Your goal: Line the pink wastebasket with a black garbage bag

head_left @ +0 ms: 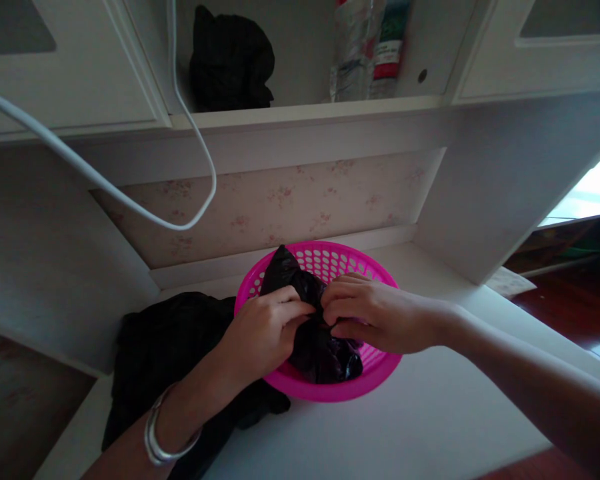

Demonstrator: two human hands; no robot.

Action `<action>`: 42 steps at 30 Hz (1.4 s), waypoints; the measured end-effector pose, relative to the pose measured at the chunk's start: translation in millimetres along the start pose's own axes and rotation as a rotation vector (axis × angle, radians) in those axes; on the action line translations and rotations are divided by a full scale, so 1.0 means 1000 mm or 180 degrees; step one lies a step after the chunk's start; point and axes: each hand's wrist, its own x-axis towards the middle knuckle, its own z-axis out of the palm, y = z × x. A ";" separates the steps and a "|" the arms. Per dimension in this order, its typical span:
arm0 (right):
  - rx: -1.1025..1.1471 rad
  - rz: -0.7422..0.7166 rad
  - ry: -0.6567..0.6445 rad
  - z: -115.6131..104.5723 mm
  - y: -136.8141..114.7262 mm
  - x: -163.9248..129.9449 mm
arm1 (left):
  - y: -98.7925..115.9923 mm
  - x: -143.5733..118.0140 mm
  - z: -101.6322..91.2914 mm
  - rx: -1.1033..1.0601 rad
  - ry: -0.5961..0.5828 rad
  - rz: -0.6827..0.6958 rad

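A shiny black plastic bag (325,360) lies bunched inside a bright pink plastic basket (330,393) with round holes in its wall. My left hand (267,327) reaches in over the basket's left rim, its fingers closed on the bag's middle. From the right, my right hand (363,310) pinches the same bag close to the left fingertips. Whatever the bag contains is hidden. Under my left forearm, which wears a silver bangle (155,433), dark cloth (175,353) lies beside the basket.
The basket stands on a white desktop (380,420) under an open shelf (305,117). On that shelf are a black bundle (230,60) and bottles (353,60). A white cable (130,203) hangs in front at the left. Side panels close in both sides.
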 end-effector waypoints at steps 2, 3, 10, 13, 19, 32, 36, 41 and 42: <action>-0.0097 0.0135 -0.0066 -0.001 0.000 -0.002 | 0.000 0.000 0.004 -0.0024 0.0164 -0.0071; -0.0158 0.0232 -0.0098 -0.002 -0.001 -0.003 | 0.000 0.001 0.005 -0.0007 0.0216 -0.0083; 0.0330 0.1377 -0.0201 0.004 0.005 -0.005 | -0.002 0.002 0.007 0.0076 0.0600 -0.0028; 0.0145 0.1296 -0.0374 0.005 0.011 0.002 | -0.001 0.002 0.009 0.0080 0.0678 0.0092; -0.0471 0.0973 -0.0287 -0.001 0.010 0.011 | -0.002 -0.005 0.006 0.0129 0.0691 0.0071; -0.0499 0.1638 -0.0042 0.000 0.004 0.015 | 0.003 -0.007 -0.001 0.0467 0.0392 -0.0065; 0.0043 0.1564 -0.0026 0.002 0.009 0.010 | 0.007 -0.003 -0.004 0.0328 0.0184 0.0079; 0.0255 0.1471 0.0174 0.005 0.009 0.007 | 0.003 0.001 -0.005 0.0203 0.0041 -0.0272; 0.0216 0.1405 0.0239 0.006 0.008 0.007 | 0.001 0.002 -0.005 0.0166 -0.0088 -0.0297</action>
